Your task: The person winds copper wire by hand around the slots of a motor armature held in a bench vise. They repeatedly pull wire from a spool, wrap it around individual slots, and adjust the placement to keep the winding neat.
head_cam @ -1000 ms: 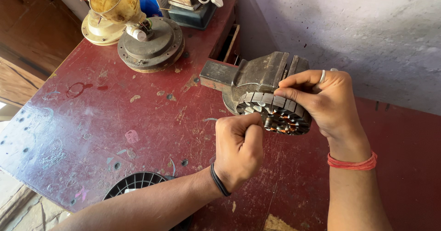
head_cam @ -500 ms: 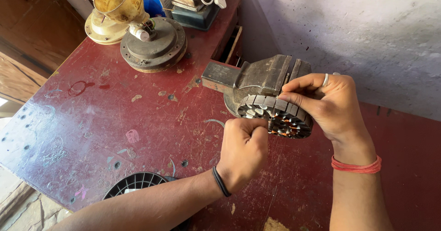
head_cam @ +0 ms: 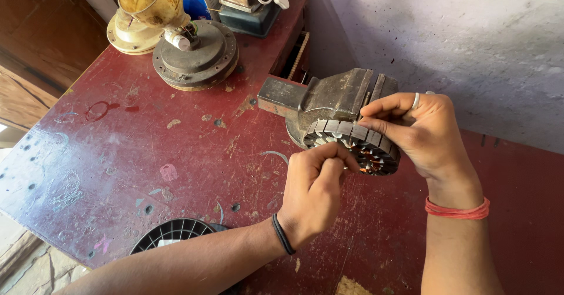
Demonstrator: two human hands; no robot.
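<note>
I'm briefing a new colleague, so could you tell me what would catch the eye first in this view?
First, the round slotted motor stator with copper windings, gripped in a grey bench vise mid-table, with the right hand on its rim and the left hand pinching at its near edge. Then the scuffed red table, and the old motor housing at the back.

L hand (head_cam: 314,192) crept up, fingers (head_cam: 336,153) now pinching at stator (head_cam: 352,145) rim.
</note>
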